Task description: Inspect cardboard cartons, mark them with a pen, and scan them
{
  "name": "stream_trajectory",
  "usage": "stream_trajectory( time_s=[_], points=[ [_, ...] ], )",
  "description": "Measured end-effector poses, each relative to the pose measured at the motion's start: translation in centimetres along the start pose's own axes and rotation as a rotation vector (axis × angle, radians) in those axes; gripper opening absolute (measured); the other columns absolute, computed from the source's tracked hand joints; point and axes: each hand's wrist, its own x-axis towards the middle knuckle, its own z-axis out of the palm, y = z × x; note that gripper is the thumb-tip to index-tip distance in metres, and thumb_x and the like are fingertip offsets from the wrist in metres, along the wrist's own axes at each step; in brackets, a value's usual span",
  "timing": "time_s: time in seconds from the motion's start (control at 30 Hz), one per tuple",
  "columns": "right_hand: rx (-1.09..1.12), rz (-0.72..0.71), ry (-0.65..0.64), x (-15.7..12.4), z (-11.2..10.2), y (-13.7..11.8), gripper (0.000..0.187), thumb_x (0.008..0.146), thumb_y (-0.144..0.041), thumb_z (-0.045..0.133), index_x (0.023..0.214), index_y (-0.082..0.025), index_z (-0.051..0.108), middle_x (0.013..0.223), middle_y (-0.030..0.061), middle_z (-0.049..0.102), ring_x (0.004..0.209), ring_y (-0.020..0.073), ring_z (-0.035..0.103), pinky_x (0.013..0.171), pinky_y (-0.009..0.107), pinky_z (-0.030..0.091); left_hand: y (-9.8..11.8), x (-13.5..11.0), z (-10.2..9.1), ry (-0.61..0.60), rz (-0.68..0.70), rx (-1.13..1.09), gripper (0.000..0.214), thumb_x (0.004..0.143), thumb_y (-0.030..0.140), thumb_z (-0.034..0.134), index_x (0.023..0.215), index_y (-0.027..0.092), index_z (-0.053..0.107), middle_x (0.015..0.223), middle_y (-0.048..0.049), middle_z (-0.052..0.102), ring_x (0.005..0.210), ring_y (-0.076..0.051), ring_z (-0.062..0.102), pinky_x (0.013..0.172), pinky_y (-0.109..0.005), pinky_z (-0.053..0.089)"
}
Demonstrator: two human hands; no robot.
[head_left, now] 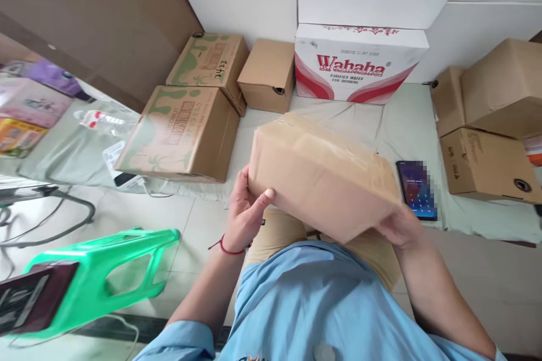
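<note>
A plain brown cardboard box is held tilted above my lap, with clear tape or film showing along its upper face. My left hand grips its left end, thumb on the near side and fingers behind. At the lower right corner, my right hand holds the box from beneath; its fingers are partly hidden by the cardboard. Just right of the box, a phone with a lit screen lies on the pale green cloth.
Printed cartons and a small brown box stand at left. Behind is a white and red Wahaha carton. More brown boxes are stacked at right. A plastic bottle lies far left, and a green stool stands on the floor.
</note>
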Motion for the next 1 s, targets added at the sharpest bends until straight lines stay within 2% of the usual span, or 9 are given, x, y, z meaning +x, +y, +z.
stream_trajectory(
  time_s=[0.1,0.23,0.43,0.53,0.63,0.77,0.87,0.93,1.0],
  points=[
    [0.140,0.065,-0.070,0.9,1.0,1.0,0.060,0.087,-0.078,0.073,0.119,-0.028,0.074,0.121,0.0101,0.082,0.108,0.0312,0.079,0.085,0.049,0.069,-0.9,-0.9,-0.8,0.105,-0.041,-0.021,0.065,0.088,0.053,0.088,0.144,0.032,0.064,0.146,-0.0091,0.068,0.138,-0.032,0.067,0.116,-0.046,0.060],
    [0.166,0.036,-0.016,0.9,1.0,2.5,0.051,0.087,-0.066,0.078,0.117,-0.026,0.073,0.125,0.0109,0.081,0.112,0.0293,0.077,0.089,0.048,0.069,-0.7,-2.0,-0.9,0.069,0.031,-0.002,0.059,0.090,0.045,0.089,0.143,0.033,0.066,0.155,-0.0105,0.066,0.149,-0.035,0.062,0.122,-0.053,0.057],
    [0.367,0.090,0.130,1.4,0.1,3.5,0.035,0.088,-0.055,0.078,0.107,-0.028,0.070,0.109,0.0034,0.082,0.096,0.0251,0.078,0.072,0.039,0.066,3.4,-2.9,2.0,-0.052,0.410,0.145,0.062,0.097,0.011,0.076,0.152,0.039,0.068,0.160,-0.0072,0.065,0.160,-0.036,0.053,0.131,-0.069,0.048],
    [0.468,0.118,0.108,1.4,-0.6,3.8,0.025,0.086,-0.048,0.083,0.094,-0.028,0.070,0.089,-0.0005,0.080,0.085,0.0226,0.076,0.072,0.038,0.066,4.0,-3.0,3.0,-0.095,0.575,0.238,0.072,0.095,0.001,0.071,0.157,0.036,0.064,0.160,-0.0082,0.066,0.159,-0.036,0.055,0.132,-0.069,0.047],
    [0.498,0.129,0.060,1.3,-1.2,4.2,0.028,0.082,-0.048,0.087,0.081,-0.027,0.069,0.069,-0.0020,0.072,0.074,0.0210,0.072,0.070,0.037,0.066,3.9,-3.2,3.0,-0.098,0.637,0.251,0.072,0.093,-0.003,0.070,0.156,0.029,0.065,0.159,-0.0110,0.067,0.156,-0.036,0.058,0.131,-0.067,0.049],
    [0.504,0.123,0.061,1.4,-1.5,4.6,0.034,0.078,-0.052,0.092,0.074,-0.026,0.069,0.059,-0.0036,0.067,0.062,0.0163,0.064,0.068,0.032,0.064,4.0,-4.0,2.8,-0.099,0.612,0.237,0.059,0.095,0.002,0.070,0.150,0.023,0.068,0.151,-0.0136,0.072,0.150,-0.036,0.063,0.129,-0.064,0.050],
    [0.484,0.094,0.055,1.6,-1.6,4.8,0.038,0.076,-0.055,0.093,0.071,-0.026,0.068,0.055,-0.0037,0.065,0.057,0.0153,0.060,0.063,0.030,0.061,4.3,-4.6,3.2,-0.118,0.605,0.233,0.043,0.104,0.022,0.068,0.148,0.022,0.068,0.146,-0.0148,0.073,0.148,-0.036,0.063,0.127,-0.062,0.051],
    [0.470,0.075,0.049,1.6,-1.6,5.0,0.041,0.076,-0.057,0.093,0.068,-0.026,0.067,0.052,-0.0035,0.062,0.056,0.0156,0.058,0.060,0.029,0.058,4.3,-4.8,3.6,-0.082,0.599,0.255,0.047,0.109,0.042,0.065,0.152,0.024,0.066,0.142,-0.0155,0.072,0.146,-0.037,0.063,0.126,-0.062,0.051],
    [0.452,0.070,0.044,1.5,-1.5,5.1,0.043,0.076,-0.059,0.093,0.066,-0.026,0.067,0.050,-0.0031,0.060,0.059,0.0164,0.060,0.063,0.029,0.058,4.3,-4.7,3.8,-0.001,0.575,0.371,0.057,0.106,0.050,0.070,0.157,0.027,0.062,0.140,-0.0151,0.068,0.141,-0.035,0.064,0.124,-0.059,0.054]
  ],
)
